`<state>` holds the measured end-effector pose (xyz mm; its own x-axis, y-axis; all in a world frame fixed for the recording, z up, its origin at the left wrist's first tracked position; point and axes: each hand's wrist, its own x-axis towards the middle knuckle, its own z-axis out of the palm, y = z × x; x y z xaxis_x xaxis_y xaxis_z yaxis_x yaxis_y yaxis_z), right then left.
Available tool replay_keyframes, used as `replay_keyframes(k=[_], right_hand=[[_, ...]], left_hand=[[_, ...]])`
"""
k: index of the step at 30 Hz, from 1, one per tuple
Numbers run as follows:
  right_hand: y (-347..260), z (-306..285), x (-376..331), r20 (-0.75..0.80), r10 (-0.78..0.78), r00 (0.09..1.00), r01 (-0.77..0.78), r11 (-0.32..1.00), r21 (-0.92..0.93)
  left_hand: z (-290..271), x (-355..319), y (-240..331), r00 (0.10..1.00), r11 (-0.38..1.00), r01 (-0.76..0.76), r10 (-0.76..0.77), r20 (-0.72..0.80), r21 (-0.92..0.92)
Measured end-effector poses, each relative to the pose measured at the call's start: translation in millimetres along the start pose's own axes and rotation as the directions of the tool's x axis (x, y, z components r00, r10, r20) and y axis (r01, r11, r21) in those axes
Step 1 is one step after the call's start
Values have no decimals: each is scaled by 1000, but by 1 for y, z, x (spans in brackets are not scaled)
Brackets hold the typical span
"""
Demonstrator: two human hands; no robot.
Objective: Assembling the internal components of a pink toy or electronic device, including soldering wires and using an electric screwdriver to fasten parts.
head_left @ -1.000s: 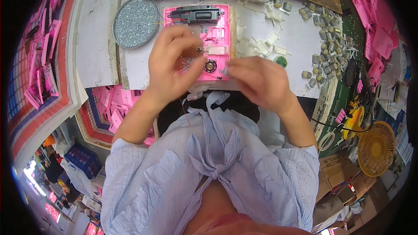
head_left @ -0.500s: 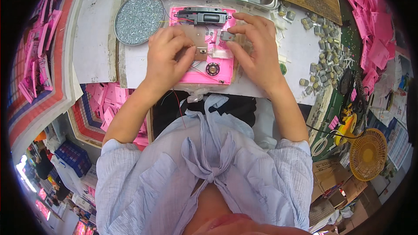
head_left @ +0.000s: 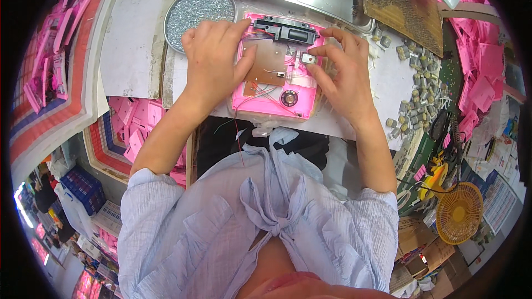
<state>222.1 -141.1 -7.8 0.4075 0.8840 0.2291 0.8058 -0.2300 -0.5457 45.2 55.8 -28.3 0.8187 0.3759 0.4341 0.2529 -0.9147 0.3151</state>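
A pink plastic casing [head_left: 266, 109] lies in front of me, slightly turned. Inside it are a brown circuit board [head_left: 265, 62], a round speaker [head_left: 288, 97], thin wires and a long black plastic mechanism [head_left: 289, 31] along the far side. My left hand [head_left: 213, 58] steadies the casing's left side, index finger by the upper left corner and thumb on the board's edge. Between the thumb and a finger of my right hand [head_left: 348, 72] is a small silvery motor [head_left: 309, 59], at the right part of the casing. The right index finger reaches the mechanism's right end.
A round tray of small screws [head_left: 199, 16] stands beyond my left hand. Behind the casing is a steel compartment tray [head_left: 327, 0]. Several loose motors [head_left: 415, 99] lie to the right, near a brown board [head_left: 402, 5]. Pink parts are piled on both sides; a yellow fan [head_left: 459, 213] is lower right.
My left hand has moved from the circuit board's near left part to the casing's upper left edge, uncovering the board. The casing appears more tilted. My right hand keeps the motor at the casing's right.
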Motion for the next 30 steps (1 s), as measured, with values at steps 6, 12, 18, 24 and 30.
replay_keyframes(k=[6,12,18,24,30], right_hand=[[-12,-10,6,-68,-62,996,54,992,-111],[-30,8,42,-75,-311,947,307,950,-55],[-28,32,71,96,-405,909,409,912,-27],[-26,29,72,96,-411,906,412,911,10],[-20,28,65,-44,-433,900,433,901,-11]], left_hand=[[-4,-20,6,998,999,-42,41,-52,-23],[-2,-19,12,993,996,-54,46,-109,-74],[-1,-19,11,991,996,-54,44,-128,-75],[0,-19,10,991,994,-42,28,-133,-104],[-2,-18,10,996,970,40,-59,-72,-239]])
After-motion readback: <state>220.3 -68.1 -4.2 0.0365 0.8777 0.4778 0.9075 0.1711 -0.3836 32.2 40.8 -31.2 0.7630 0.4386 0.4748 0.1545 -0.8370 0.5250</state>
